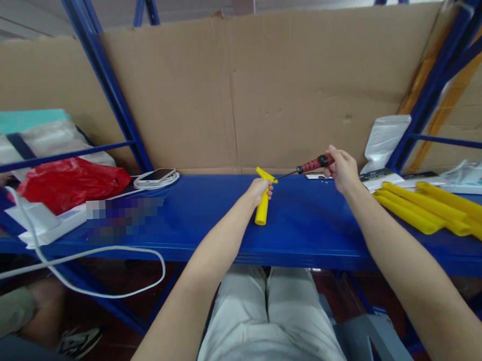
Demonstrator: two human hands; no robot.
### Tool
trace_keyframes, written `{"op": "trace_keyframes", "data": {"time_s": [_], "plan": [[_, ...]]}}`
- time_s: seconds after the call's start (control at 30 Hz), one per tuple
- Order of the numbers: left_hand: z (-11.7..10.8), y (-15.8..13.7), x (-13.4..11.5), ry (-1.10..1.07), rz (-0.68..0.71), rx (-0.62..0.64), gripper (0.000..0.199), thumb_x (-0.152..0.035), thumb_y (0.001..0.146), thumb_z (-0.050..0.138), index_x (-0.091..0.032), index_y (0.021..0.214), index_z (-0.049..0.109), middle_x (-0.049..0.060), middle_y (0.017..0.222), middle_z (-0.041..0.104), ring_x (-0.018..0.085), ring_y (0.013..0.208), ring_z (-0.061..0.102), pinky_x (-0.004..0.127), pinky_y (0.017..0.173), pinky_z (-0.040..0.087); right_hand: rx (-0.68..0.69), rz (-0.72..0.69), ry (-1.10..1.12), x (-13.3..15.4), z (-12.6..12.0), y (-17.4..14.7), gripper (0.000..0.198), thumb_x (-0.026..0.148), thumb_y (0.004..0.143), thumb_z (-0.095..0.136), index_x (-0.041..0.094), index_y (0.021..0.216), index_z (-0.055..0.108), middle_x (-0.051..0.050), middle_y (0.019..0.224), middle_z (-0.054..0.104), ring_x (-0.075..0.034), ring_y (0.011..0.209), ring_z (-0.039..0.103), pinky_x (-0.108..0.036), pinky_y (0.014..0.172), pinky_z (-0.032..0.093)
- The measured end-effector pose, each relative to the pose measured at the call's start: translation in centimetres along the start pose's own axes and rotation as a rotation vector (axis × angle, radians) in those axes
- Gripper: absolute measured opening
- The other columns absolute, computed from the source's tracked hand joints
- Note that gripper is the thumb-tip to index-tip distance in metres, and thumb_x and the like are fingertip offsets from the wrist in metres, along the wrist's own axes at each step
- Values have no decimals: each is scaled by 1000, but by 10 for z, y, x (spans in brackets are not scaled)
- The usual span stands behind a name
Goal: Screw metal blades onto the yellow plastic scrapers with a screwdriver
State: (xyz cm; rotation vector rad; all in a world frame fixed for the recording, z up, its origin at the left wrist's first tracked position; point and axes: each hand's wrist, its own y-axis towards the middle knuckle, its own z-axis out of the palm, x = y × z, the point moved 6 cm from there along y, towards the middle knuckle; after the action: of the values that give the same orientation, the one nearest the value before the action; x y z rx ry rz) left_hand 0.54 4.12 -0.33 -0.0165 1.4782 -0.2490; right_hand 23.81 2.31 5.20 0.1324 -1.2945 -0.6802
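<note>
My left hand (261,190) is wrapped round a yellow T-shaped plastic handle (261,214), whose lower end points toward me over the blue tabletop. In my right hand (341,167) is a screwdriver (309,165) with a red and black grip, held from its rear end. Its thin dark shaft runs left, and the tip meets the yellow head just above my left fingers. Whether a screw sits at the tip is too small to see. Several yellow tubes (432,211) lie in a pile to the right of my right forearm.
A phone (158,175) lies on a coiled white cable at the back left. Farther left are a red plastic bag (73,181) and a white power strip (61,225). A white cable (107,250) loops over the front edge. Cardboard (301,91) walls the back; a person's leg (45,304) shows lower left.
</note>
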Motion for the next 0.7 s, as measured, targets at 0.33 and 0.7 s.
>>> {"op": "trace_keyframes", "data": {"time_s": [0.33,0.7], "plan": [[0,-1,-3,-22,5,-1,17,-2,87,45,-16,79,49,-8,49,41,5,35,32,19,41,25,153,59,60,9,12,-7,34,46,82,69,22,73,47,7,51,50,-7,39,47,-18,37,38],[2,-5,-6,12,34,7,18,-2,89,41,-16,82,49,-8,48,41,5,33,33,19,40,27,17,16,32,-2,-3,3,43,55,70,76,23,70,47,11,41,33,-7,32,37,-20,31,31]]}}
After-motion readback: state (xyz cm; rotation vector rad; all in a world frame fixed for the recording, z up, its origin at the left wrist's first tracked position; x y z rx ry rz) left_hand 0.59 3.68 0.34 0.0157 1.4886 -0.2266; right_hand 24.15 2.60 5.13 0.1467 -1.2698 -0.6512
